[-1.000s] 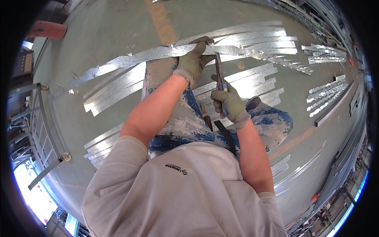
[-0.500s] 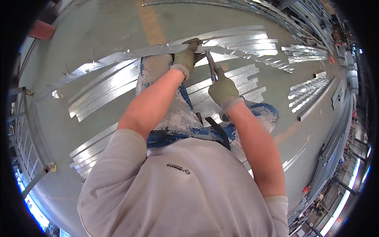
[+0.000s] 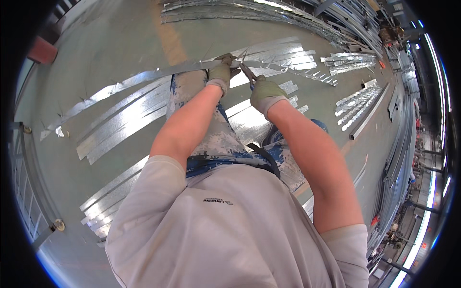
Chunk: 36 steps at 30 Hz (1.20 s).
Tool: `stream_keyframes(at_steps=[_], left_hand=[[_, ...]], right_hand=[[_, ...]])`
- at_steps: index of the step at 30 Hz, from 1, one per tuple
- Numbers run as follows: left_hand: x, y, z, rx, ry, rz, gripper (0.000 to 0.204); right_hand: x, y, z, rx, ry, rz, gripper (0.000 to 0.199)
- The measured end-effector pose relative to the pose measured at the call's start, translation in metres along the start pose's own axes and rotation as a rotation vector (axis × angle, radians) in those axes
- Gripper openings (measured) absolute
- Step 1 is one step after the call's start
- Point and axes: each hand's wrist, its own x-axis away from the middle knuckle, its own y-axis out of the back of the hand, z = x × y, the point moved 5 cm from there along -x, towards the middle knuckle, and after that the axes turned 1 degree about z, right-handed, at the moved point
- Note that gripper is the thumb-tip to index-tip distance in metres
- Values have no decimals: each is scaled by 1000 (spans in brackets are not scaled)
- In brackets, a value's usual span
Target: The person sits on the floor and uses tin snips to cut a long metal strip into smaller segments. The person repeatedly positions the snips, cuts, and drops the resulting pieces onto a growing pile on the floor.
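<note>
A long, thin galvanized metal strip [image 3: 144, 77] runs crosswise in front of me over my thigh, with small pointed tabs sticking up along its edge. My left hand [image 3: 221, 71], in an olive glove, is closed around it near its middle. Just to the right, my gloved right hand [image 3: 265, 92] grips a pair of pliers [image 3: 248, 73] with grey metal jaws. Those jaws are at the strip's edge, close to a raised tab. Whether they pinch the metal cannot be made out.
Flat shiny strips [image 3: 125, 113] lie in fanned stacks on the floor beneath and around my legs. Tabbed strips [image 3: 357, 103] are bundled at the right, with more [image 3: 230, 10] at the far side. A wheeled metal frame [image 3: 36, 192] stands left, and a red cylindrical object [image 3: 43, 50] far left.
The pliers have moved up and left, from beside the strip to its edge at a tab, with my right hand following. My left hand keeps its hold. The whole view has shifted slightly.
</note>
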Motion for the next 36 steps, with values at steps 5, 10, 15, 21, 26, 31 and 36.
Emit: stream_keyframes(at_steps=[5,10,15,21,26,31,36], left_hand=[[16,-6,-11,-40,50,36,26],[40,-9,-29,74,-5,93,31],[45,-14,-37,195,49,153,34],[49,-32,-19,15,156,213,31],[47,-29,-8,-106,162,206,36],[48,-30,-12,-168,188,159,37],[41,-23,-8,-139,176,183,35]], right_hand=[[8,11,-12,-82,68,33,50],[3,23,-28,-127,104,5,49],[-4,31,-61,-150,150,-52,47],[-19,5,-95,-75,13,-42,50],[-29,-37,-108,-23,-110,-121,52],[-31,-77,-123,-505,-84,138,44],[-3,-105,-103,-1467,-45,432,41]])
